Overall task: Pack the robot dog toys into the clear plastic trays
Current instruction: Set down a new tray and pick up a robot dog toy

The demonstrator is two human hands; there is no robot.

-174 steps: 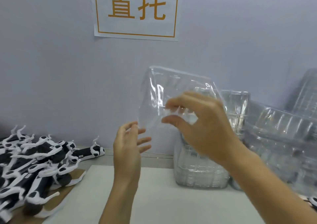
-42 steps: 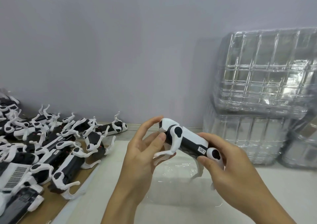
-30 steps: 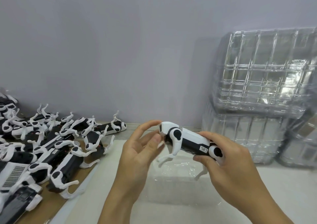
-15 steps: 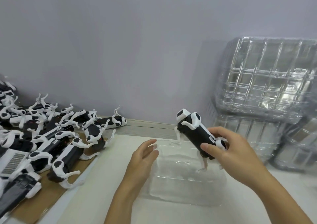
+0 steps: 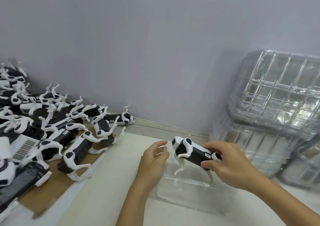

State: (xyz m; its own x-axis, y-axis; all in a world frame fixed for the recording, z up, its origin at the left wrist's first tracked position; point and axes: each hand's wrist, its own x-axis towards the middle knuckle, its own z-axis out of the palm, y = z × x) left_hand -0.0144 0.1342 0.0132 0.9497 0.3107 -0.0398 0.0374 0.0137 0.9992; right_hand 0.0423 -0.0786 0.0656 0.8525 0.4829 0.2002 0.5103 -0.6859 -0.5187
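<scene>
Head view: robot dog toy [image 5: 194, 152], black body with white legs, held over the clear plastic tray [image 5: 188, 193], long axis running left-to-right and slightly toward the camera, legs down into the tray, white end pointing left toward the wall. Tray lies on the pale bench [image 5: 97, 191] against a lilac-grey wall [image 5: 138, 44]; heap of robot dogs [image 5: 52, 132] on brown cardboard [image 5: 46, 201] at left, stacked clear trays [image 5: 270, 115] at right. Right hand [image 5: 230, 165] grips the toy's near end with curled fingers and thumb; left hand [image 5: 154, 158] hovers just beside the white end, fingers loosely spread, holding nothing.

Right hand [image 5: 230, 163] grips robot dog [image 5: 192, 152] above clear tray [image 5: 187, 193].
</scene>
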